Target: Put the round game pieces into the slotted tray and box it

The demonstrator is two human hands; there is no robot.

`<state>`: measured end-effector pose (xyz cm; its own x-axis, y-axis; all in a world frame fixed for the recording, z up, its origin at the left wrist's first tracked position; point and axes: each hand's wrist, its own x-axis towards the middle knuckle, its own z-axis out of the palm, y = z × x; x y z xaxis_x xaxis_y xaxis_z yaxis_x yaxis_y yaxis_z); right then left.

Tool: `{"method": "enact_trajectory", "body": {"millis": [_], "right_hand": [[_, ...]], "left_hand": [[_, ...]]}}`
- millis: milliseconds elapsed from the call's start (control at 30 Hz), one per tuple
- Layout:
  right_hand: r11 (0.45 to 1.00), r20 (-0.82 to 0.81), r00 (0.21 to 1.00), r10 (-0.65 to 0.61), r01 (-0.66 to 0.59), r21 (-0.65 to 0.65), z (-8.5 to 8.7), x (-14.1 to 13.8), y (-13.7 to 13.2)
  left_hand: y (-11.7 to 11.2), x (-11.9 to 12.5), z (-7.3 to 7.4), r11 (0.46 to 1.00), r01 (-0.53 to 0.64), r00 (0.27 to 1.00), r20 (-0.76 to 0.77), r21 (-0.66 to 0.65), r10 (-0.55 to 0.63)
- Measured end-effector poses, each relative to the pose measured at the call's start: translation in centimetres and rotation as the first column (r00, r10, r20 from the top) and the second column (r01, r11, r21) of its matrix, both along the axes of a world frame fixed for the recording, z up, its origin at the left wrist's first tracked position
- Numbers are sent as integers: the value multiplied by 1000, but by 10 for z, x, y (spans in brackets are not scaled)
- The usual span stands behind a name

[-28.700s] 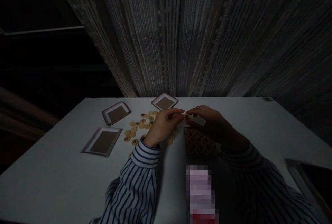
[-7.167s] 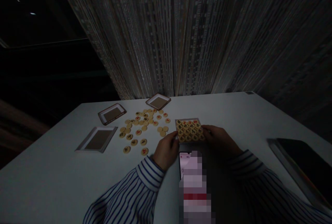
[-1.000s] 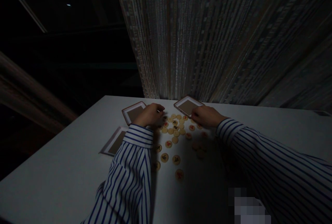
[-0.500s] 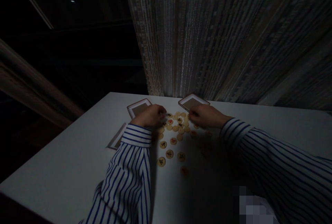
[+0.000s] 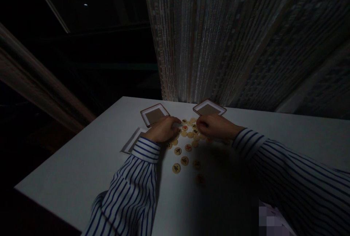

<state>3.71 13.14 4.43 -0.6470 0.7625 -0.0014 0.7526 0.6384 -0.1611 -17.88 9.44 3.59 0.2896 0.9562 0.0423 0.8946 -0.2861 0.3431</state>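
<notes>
Round wooden Chinese chess pieces [image 5: 190,134] lie scattered on the white table between my hands, some showing black or red characters, others blank side up. My left hand [image 5: 164,129] reaches in at the left edge of the pile, its index finger stretched out over the pieces and its other fingers bent downward. On the right side of the pile, my right hand [image 5: 216,126] is closed, with the fingertips curled under and turned away. Whatever lies within those fingers is hidden. Nearer to me are several loose pieces, among them a black-marked piece [image 5: 176,168].
Two shallow open boxes with reddish-brown rims, a left box [image 5: 144,114] and a right box [image 5: 209,102], stand behind the hands. A pale, flat tray [image 5: 128,146] lies left of my left wrist. A striped curtain [image 5: 197,46] hangs behind the white table [image 5: 82,163]. The light is dim.
The view has shifted, moving the scene slightly right. My left hand has come a little nearer to me and its index finger has straightened. My right hand stays closed over the right side of the pile.
</notes>
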Motion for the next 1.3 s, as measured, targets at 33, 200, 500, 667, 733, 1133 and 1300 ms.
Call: {"method": "enact_trajectory", "body": {"millis": [33, 200, 500, 667, 733, 1133, 1300], "right_hand": [[1000, -1, 1000, 2, -2, -2, 0, -2, -1], [1000, -23, 999, 26, -27, -7, 0, -12, -5], [999, 8, 999, 42, -42, -13, -6, -16, -4], [998, -3, 998, 55, -55, 4, -9, -15, -3], [998, -5, 998, 59, -59, 6, -10, -15, -3], [1000, -19, 999, 30, -30, 4, -5, -14, -6], [1000, -52, 998, 21, -21, -5, -4, -6, -4]], "left_hand": [[0, 1, -1, 1000, 4, 1000, -13, 3, -4], [2, 6, -4, 1000, 13, 996, -94, 20, -11], [8, 11, -14, 999, 43, 985, -169, 14, -40], [9, 12, -16, 999, 32, 985, -171, 19, -29], [9, 13, -16, 999, 26, 983, -180, 21, -22], [6, 11, -10, 996, 18, 989, -149, 92, -4], [6, 5, -3, 985, -45, 998, 40, 168, 39]]}}
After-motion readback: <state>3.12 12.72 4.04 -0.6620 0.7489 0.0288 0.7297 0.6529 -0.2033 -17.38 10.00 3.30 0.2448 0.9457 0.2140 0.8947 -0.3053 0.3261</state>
